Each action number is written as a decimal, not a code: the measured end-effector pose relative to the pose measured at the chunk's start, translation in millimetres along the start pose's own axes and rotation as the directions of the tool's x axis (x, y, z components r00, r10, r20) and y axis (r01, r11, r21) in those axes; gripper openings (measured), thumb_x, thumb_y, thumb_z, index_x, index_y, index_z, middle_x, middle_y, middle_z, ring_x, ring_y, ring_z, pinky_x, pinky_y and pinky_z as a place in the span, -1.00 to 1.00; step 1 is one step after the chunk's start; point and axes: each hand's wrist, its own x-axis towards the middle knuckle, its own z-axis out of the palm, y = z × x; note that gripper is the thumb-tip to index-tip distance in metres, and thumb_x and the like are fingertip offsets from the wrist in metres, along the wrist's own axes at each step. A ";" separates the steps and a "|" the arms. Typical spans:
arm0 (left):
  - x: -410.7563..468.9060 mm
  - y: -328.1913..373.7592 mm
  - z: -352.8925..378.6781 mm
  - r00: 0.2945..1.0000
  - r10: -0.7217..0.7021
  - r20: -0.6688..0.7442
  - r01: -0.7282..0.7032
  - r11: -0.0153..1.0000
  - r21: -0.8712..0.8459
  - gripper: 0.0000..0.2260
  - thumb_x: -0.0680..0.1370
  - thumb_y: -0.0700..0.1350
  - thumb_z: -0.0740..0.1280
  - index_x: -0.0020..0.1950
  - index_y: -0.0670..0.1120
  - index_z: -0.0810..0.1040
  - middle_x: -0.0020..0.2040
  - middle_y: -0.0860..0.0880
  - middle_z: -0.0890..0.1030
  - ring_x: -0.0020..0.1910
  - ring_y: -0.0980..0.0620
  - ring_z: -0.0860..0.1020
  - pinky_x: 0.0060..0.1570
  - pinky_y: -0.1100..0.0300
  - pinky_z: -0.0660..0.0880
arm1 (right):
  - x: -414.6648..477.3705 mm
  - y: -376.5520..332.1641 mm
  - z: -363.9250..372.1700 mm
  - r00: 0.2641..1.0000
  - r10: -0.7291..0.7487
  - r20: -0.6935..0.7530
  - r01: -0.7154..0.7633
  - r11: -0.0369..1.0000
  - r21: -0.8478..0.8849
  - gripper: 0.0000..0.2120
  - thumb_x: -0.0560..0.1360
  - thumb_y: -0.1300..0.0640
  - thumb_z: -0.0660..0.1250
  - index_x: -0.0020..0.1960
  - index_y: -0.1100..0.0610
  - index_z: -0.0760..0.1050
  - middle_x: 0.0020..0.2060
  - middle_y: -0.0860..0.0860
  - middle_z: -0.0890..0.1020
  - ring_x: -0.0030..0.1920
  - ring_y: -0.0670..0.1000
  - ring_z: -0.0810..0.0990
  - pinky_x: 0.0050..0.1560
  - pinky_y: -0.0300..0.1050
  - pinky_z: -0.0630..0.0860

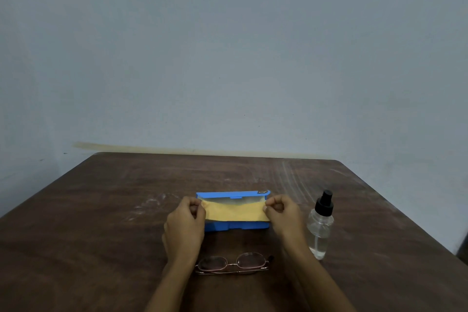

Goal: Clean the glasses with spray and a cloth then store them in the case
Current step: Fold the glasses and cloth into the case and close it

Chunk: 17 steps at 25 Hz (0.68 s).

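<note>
A blue glasses case (235,226) lies open in the middle of the table. Over it a yellow cloth (235,211) is stretched flat. My left hand (186,223) pinches the cloth's left end and my right hand (283,213) pinches its right end. The folded glasses (233,263), with a thin pinkish metal frame, lie on the table nearer to me, between my forearms. A clear spray bottle (320,229) with a black pump top stands upright just right of my right hand.
The dark brown wooden table (101,235) runs back to a plain grey-blue wall (228,58). Pale scuff marks show on the wood left of the case and at the far right.
</note>
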 end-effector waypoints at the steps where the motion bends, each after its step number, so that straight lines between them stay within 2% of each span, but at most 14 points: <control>1: 0.3 -0.3 0.8 1.000 0.005 -0.006 -0.005 1.000 0.002 -0.93 0.52 -0.07 0.27 -0.02 -0.01 0.47 -0.10 -0.02 0.61 -0.22 0.08 0.44 -0.39 0.22 0.27 | 0.9 0.5 1.7 1.000 0.007 -0.001 -0.007 1.000 0.003 -0.77 0.45 0.32 0.31 -0.25 0.02 0.46 -0.26 -0.07 0.54 -0.15 -0.05 0.51 -0.16 -0.16 0.44; 3: 2.1 -2.6 3.5 0.999 0.039 -0.018 -0.039 0.999 0.021 -0.95 0.52 -0.07 0.26 -0.06 0.02 0.40 -0.13 -0.03 0.58 -0.21 0.07 0.42 -0.39 0.20 0.25 | 1.9 0.6 4.5 1.000 0.004 -0.007 -0.004 1.000 -0.021 -0.86 0.47 0.28 0.30 -0.15 0.08 0.56 -0.22 -0.08 0.55 -0.21 -0.16 0.47 -0.27 -0.26 0.39; 6: 2.5 -3.4 4.7 0.988 0.136 -0.066 -0.132 0.990 0.055 -0.96 0.52 -0.10 0.27 -0.09 0.05 0.45 -0.28 0.08 0.50 -0.19 0.08 0.37 -0.46 0.26 0.17 | 4.4 3.5 7.0 0.999 -0.041 -0.013 0.040 0.997 -0.068 -0.86 0.47 0.26 0.31 -0.03 0.15 0.61 -0.18 -0.09 0.54 -0.25 -0.23 0.43 -0.30 -0.40 0.32; 8: 1.7 -3.7 5.0 0.979 0.181 -0.089 -0.175 0.982 0.074 -0.92 0.50 -0.14 0.30 -0.11 0.05 0.50 -0.37 0.20 0.35 -0.18 0.05 0.39 -0.47 0.26 0.18 | 4.7 5.4 8.1 0.996 -0.091 -0.007 0.090 0.990 -0.109 -0.84 0.46 0.27 0.33 0.03 0.17 0.60 -0.13 -0.07 0.49 -0.21 -0.22 0.43 -0.28 -0.44 0.30; 10: 2.6 -6.4 6.6 0.974 0.208 -0.087 -0.198 0.974 0.107 -0.90 0.50 -0.14 0.30 -0.07 0.05 0.55 -0.35 0.24 0.29 -0.16 0.05 0.40 -0.43 0.22 0.23 | 3.5 7.4 9.4 0.988 -0.156 0.019 0.156 0.968 -0.198 -0.81 0.47 0.27 0.32 0.07 0.18 0.58 -0.05 -0.06 0.42 -0.11 -0.17 0.41 -0.25 -0.47 0.33; 12: 4.2 -10.7 9.2 0.971 0.229 -0.065 -0.218 0.965 0.144 -0.87 0.52 -0.12 0.28 0.00 0.05 0.57 -0.30 0.18 0.41 -0.14 0.11 0.35 -0.38 0.25 0.23 | 1.2 8.6 10.9 0.972 -0.234 0.034 0.235 0.936 -0.263 -0.84 0.46 0.30 0.32 0.03 0.18 0.57 -0.03 -0.06 0.39 -0.13 -0.17 0.41 -0.28 -0.53 0.36; 14: 5.3 -14.4 11.7 0.970 0.236 -0.057 -0.225 0.961 0.163 -0.84 0.52 -0.10 0.26 0.04 0.06 0.58 -0.15 0.09 0.57 -0.12 0.16 0.30 -0.37 0.28 0.20 | -0.9 8.6 11.6 0.955 -0.294 0.027 0.291 0.921 -0.260 -0.88 0.44 0.35 0.33 -0.09 0.17 0.56 -0.05 -0.05 0.39 -0.21 -0.19 0.41 -0.28 -0.53 0.41; 17: 6.3 -16.4 14.2 0.969 0.240 -0.066 -0.226 0.960 0.165 -0.81 0.53 -0.11 0.26 0.08 0.05 0.58 -0.04 0.05 0.62 -0.09 0.17 0.30 -0.31 0.28 0.24 | -3.2 8.4 12.6 0.924 -0.382 0.025 0.372 0.881 -0.292 -0.91 0.45 0.35 0.31 -0.11 0.21 0.57 -0.07 -0.06 0.39 -0.21 -0.24 0.41 -0.22 -0.56 0.40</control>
